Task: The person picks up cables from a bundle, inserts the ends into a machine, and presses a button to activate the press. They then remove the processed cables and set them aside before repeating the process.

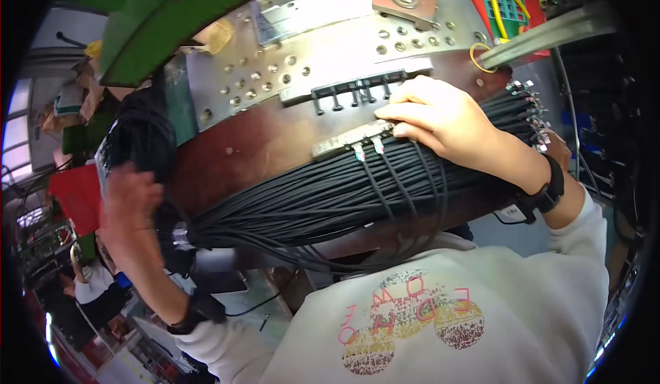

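Note:
My right hand (447,119) is closed around the right end of a narrow metal bar (337,143), its fingertips on top and its thumb at the near side. Two black cables with pale ends (369,150) run from the bar's near side, and more cables pass below my hand. Beneath lies a thick bundle of black cables (295,209), gathered at the left by a shiny band (181,235). Over at the left, my left hand (130,198) is raised near the bundle's gathered end, and motion smears its fingers. What the right fingertips press on is partly hidden.
Beyond the bar stands a fixture with black pins (354,92) on a drilled metal plate (302,74). A green machine frame (179,19) arches overhead. Connector ends (536,116) fan out at the right. A red bin (74,198) and another person (93,288) are at left.

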Tool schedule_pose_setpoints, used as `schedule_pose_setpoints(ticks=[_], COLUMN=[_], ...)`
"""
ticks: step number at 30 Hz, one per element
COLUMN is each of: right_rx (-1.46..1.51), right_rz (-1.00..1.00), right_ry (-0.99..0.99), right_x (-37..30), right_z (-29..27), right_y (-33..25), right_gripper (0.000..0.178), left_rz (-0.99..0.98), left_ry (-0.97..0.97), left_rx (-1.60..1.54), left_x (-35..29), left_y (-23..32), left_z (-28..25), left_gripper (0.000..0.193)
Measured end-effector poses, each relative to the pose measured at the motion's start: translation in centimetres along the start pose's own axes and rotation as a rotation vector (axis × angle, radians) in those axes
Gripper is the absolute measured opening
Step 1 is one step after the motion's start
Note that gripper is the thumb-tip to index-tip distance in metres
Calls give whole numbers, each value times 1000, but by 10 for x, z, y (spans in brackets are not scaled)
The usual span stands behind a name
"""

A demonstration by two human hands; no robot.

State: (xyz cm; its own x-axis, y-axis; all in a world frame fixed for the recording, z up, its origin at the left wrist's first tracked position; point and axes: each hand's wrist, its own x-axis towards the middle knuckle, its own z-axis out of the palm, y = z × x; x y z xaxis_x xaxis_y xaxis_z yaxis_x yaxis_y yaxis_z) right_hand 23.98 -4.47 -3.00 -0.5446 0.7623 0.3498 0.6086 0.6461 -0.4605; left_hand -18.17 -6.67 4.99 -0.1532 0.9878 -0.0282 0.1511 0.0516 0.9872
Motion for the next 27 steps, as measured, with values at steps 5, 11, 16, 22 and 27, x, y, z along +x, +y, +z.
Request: schedule_pose_setpoints(ticks=[5,11,16,22,27], right_rx=[222,-104,-166,268,566], right_rz=[104,-395,-616,588,257], right_ry=[-112,347,553,-271,-64], right_x=[10,100,124,107,84], right_z=[-12,-6,-4,-49,-12], right_y=[-7,66,108,79,75], right_gripper=[18,17,27,29,28], left_rz=[-503,-635,-657,-613,543], left_ry=[-716,-675,-856,-902,-323], left_rx=[-152,-1057,-1065,-829,760], left_x=[-68,20,120,122,116], left_y=[-10,-1,-12,-33,-22], left_z=[200,220,229,229,214], left_gripper=[50,31,26,20,27])
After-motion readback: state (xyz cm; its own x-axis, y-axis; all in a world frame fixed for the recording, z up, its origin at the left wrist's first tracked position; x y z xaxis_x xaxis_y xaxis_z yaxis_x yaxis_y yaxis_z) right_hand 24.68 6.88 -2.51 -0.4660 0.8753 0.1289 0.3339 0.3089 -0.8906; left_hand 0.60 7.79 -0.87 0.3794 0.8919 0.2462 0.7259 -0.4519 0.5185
